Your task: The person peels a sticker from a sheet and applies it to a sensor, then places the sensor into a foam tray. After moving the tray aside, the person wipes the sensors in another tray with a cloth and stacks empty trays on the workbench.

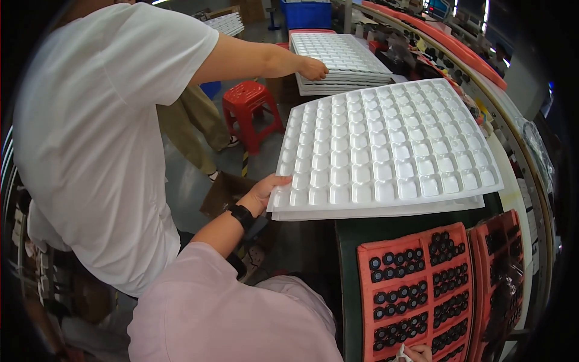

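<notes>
Left hand grips the white blister trays by the edge, beyond the red compartment tray; and there's the right hand, over that red tray's near end, grasp too cropped to tell.

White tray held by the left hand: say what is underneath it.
Under the white tray, gripped near its left corner by the left hand, the edge of a second white layer shows, with a green surface lower down. Anything farther beneath is covered.
</notes>
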`<state>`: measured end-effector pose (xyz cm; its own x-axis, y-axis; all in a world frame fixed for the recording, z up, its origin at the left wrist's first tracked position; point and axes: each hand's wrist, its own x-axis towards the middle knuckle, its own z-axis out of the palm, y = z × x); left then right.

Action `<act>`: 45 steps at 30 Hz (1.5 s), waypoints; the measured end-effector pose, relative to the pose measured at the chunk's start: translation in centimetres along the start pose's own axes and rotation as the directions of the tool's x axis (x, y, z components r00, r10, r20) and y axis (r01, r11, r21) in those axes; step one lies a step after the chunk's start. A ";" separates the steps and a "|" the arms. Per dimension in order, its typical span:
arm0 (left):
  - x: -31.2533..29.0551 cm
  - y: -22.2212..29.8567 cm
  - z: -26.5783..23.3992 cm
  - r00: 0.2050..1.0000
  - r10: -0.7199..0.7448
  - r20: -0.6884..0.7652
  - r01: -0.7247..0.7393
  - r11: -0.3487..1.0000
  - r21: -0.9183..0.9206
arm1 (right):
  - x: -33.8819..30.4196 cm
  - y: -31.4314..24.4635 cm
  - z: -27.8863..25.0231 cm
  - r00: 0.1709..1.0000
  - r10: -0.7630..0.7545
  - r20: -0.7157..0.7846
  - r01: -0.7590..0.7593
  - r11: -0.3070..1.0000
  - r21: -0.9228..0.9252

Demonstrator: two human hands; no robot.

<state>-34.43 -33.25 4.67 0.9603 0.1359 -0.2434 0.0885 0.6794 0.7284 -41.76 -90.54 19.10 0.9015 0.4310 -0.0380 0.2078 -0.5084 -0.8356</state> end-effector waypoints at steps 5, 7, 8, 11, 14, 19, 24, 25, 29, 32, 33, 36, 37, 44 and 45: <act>0.0 0.2 -0.7 0.998 -0.045 0.032 0.046 0.998 -0.039 | 0.3 -2.1 0.0 1.000 -0.017 -0.010 0.017 0.999 -0.040; -0.2 0.3 -0.5 0.998 -0.053 0.031 0.055 0.997 -0.046 | 0.5 -2.6 -0.2 1.000 -0.017 -0.008 0.017 0.999 -0.047; -0.3 0.4 -0.3 0.998 -0.057 0.029 0.059 0.997 -0.049 | 0.6 -2.8 -0.3 1.000 -0.017 -0.007 0.017 0.999 -0.050; -0.6 0.5 -0.1 0.997 -0.074 -0.007 0.074 0.996 -0.049 | 0.9 -3.1 -0.3 1.000 0.015 -0.003 -0.015 0.999 -0.040; -0.3 0.4 -0.9 0.995 -0.102 -0.011 0.101 0.993 -0.063 | 1.1 -3.0 -0.3 0.999 0.040 -0.002 -0.040 0.999 -0.028; 0.2 0.1 -1.5 0.993 -0.112 0.029 0.115 0.988 -0.102 | 1.4 -2.7 -0.1 0.999 0.036 -0.007 -0.036 0.999 -0.021; 0.1 0.2 -1.0 0.995 -0.100 0.015 0.101 0.989 -0.106 | 1.1 -3.3 -0.1 1.000 0.020 -0.010 -0.020 0.998 -0.066; 0.0 0.3 -0.9 0.995 -0.102 0.016 0.103 0.989 -0.109 | 1.1 -3.5 -0.1 1.000 0.022 -0.010 -0.022 0.997 -0.068; -0.1 0.8 -0.5 0.992 -0.124 0.013 0.125 0.986 -0.109 | 1.1 -4.4 -0.2 0.999 0.034 -0.006 -0.035 0.999 -0.034; 0.0 1.0 -0.5 0.990 -0.138 0.008 0.139 0.984 -0.108 | 1.2 -5.0 -0.2 1.000 0.024 0.005 -0.024 0.997 -0.068; 0.1 0.9 -0.6 0.990 -0.141 0.008 0.141 0.984 -0.110 | 1.3 -5.1 -0.2 1.000 0.028 0.006 -0.027 0.997 -0.070; 0.4 0.7 -1.4 0.991 -0.133 0.034 0.136 0.985 -0.104 | 1.4 -5.0 -0.1 0.999 0.033 0.007 -0.033 0.998 -0.059; 0.5 0.6 -1.5 0.990 -0.133 0.035 0.136 0.985 -0.104 | 1.4 -4.9 0.0 0.999 0.034 0.006 -0.034 0.998 -0.059; 0.7 -0.1 -1.7 0.994 -0.110 0.009 0.110 0.990 -0.088 | 1.2 -3.9 0.4 0.999 0.037 -0.004 -0.038 0.998 -0.042; 0.6 -0.1 -1.7 0.994 -0.111 0.009 0.111 0.990 -0.087 | 1.1 -3.8 0.4 0.999 0.038 -0.004 -0.038 0.998 -0.042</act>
<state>-34.27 -32.03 3.36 0.9471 0.0531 -0.3167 0.1712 0.7507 0.6380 -41.66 -87.86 22.01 0.9104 0.4082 -0.0675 0.1889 -0.5551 -0.8100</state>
